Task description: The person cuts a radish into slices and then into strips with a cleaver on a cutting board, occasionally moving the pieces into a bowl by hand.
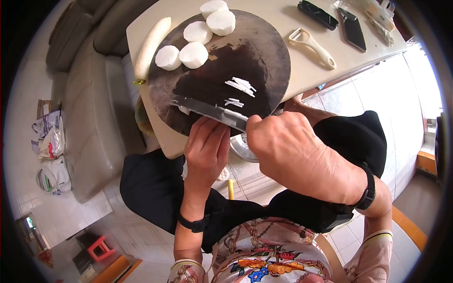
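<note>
A knife [203,108] lies across the near part of a round dark cutting board [278,61], its handle wrapped in my right hand [292,151]. Close against the blade is my left hand [206,144], fingers together and pointing at the board's near edge; what lies under its fingertips is mostly hidden. White strips [241,87] and a smaller group of strips [233,102] rest beyond the blade. Several thick white radish pieces [193,55] sit at the board's far left. A whole white radish [152,49] lies along the board's left edge.
On the table [302,78] at the right are a peeler [312,48], a black case [317,15], a phone [352,29] and a plastic bag [379,21]. A metal bowl [241,148] is partly visible below the board. A grey sofa [92,113] stands left.
</note>
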The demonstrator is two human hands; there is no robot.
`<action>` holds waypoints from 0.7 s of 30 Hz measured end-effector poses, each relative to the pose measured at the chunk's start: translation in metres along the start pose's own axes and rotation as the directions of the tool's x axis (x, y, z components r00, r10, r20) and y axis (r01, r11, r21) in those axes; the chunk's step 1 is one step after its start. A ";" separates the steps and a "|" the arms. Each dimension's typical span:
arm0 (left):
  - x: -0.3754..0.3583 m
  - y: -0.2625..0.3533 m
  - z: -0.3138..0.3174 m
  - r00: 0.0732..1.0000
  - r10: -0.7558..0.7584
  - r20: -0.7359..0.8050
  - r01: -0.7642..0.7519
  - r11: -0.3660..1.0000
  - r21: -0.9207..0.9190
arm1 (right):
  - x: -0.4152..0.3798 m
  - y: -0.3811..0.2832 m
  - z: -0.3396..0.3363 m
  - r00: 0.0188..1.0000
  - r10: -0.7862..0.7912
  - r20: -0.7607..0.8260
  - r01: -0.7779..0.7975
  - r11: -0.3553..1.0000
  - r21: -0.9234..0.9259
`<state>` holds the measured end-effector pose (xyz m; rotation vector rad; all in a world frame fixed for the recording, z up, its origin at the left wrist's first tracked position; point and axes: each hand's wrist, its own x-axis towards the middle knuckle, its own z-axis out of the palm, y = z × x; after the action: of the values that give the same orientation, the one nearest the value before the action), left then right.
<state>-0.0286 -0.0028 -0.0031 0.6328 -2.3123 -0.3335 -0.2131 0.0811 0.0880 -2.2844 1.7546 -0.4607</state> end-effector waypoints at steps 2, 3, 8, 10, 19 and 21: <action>0.001 0.000 0.000 1.000 0.014 -0.019 -0.014 1.000 0.008 | -0.004 0.004 0.000 0.999 0.008 -0.032 -0.009 0.999 -0.031; 0.001 0.001 0.000 1.000 0.014 -0.020 -0.015 1.000 -0.013 | -0.006 0.007 0.000 0.998 0.015 -0.063 -0.018 0.998 -0.060; -0.001 0.000 0.001 1.000 0.008 -0.029 -0.009 0.999 -0.037 | -0.015 0.009 -0.004 0.997 0.036 -0.063 -0.033 0.998 0.046; -0.002 -0.001 0.003 0.999 0.021 -0.043 -0.022 1.000 -0.014 | -0.016 0.004 -0.009 0.998 0.046 0.037 -0.051 0.992 0.117; 0.001 0.001 -0.001 1.000 0.016 0.000 -0.016 1.000 0.000 | -0.016 -0.006 0.006 0.999 -0.041 -0.016 0.038 0.984 -0.175; 0.002 0.000 0.000 1.000 0.018 -0.004 -0.018 1.000 -0.015 | -0.014 -0.008 0.013 0.984 -0.126 -0.130 0.074 0.935 -0.346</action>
<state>-0.0300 -0.0036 -0.0022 0.6042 -2.3083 -0.3408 -0.2044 0.0963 0.0775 -2.6492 1.9243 -0.3798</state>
